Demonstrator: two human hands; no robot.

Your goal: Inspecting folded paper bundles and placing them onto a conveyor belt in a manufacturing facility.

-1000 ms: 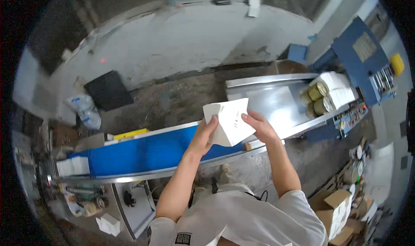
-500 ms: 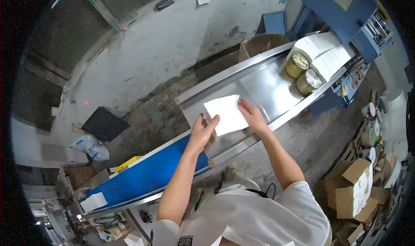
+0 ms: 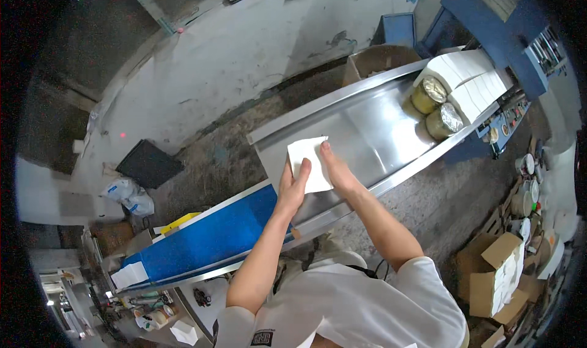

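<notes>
Between my two hands is a white paper stack (image 3: 310,150), held over the near end of the metal tray (image 3: 361,125). My left hand (image 3: 292,188) grips its left side, the thumb lying over the front face. On the right edge, my right hand (image 3: 338,171) presses with its fingers pointing away from me; some fingertips are hidden behind the paper. Farther up the tray stand two foil-topped cans (image 3: 429,95), leaning close against rows of white paper pieces (image 3: 474,85).
A blue conveyor belt (image 3: 211,226) runs off to the lower left, with a white paper piece (image 3: 129,276) at its far end. A blue machine (image 3: 498,27) stands at the tray's upper right. An open cardboard box (image 3: 489,250) sits on the right; another carton (image 3: 361,73) is behind the tray.
My right hand has moved left and in against the paper's edge. The stack now looks narrower, squeezed between both hands. The view has shifted slightly.
</notes>
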